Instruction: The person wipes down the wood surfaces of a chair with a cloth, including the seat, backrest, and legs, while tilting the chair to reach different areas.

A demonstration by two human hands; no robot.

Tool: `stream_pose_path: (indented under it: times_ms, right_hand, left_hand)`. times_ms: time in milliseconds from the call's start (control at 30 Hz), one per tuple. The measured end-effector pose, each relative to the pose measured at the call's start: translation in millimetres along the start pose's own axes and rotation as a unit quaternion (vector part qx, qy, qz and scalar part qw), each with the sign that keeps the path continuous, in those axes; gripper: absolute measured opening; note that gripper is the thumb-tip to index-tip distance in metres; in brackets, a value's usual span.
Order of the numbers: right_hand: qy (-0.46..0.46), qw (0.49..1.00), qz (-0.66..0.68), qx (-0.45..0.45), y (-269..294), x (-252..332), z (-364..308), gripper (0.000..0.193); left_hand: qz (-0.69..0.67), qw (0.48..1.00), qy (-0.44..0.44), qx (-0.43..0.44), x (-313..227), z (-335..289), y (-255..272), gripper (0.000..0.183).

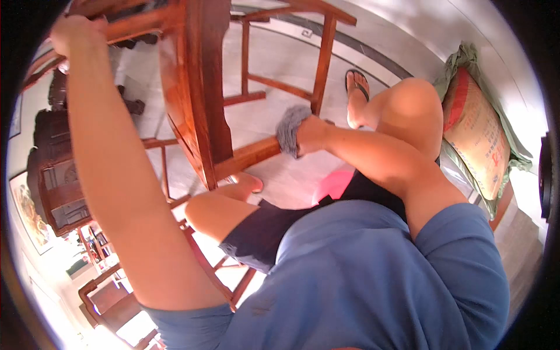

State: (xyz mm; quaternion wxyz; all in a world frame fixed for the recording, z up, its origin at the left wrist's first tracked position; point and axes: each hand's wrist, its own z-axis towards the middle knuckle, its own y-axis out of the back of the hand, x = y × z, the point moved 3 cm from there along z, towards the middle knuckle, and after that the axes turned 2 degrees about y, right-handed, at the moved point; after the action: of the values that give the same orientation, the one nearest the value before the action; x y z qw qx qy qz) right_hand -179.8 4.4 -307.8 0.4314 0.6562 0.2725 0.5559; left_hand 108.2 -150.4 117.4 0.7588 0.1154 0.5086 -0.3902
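Observation:
A reddish-brown wooden chair [198,87] is tipped in front of me, its broad panel standing on edge. At the far left, my left hand [77,34] is closed around one of its rails; the fingertips are mostly hidden. My right hand [313,135] presses a crumpled grey cloth [290,131] around a wooden bar [248,158], close to my knees. The cloth covers that end of the bar and part of my fingers.
Slim wooden legs and crossbars [286,87] stand beyond the bar. A stuffed sack [475,131] leans by the right wall. Something pink [333,185] sits beneath me. Dark carved furniture [58,175] and another wooden chair [114,306] are at the left.

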Motion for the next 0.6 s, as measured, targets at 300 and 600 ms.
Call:
stream_pose_path:
  times_ms: [300, 600]
  right_hand:
    - [0.031, 0.992, -0.121, -0.018, -13.4, 48.2, 24.5, 0.022]
    - [0.155, 0.887, 0.002, -0.434, 193.2, 58.7, -12.9, 0.017]
  left_hand:
    - [-0.089, 0.996, 0.03, 0.006, -5.0, -31.9, 4.2, 0.025]
    - [-0.135, 0.989, 0.063, 0.01, -10.7, -42.0, 13.8, 0.028]
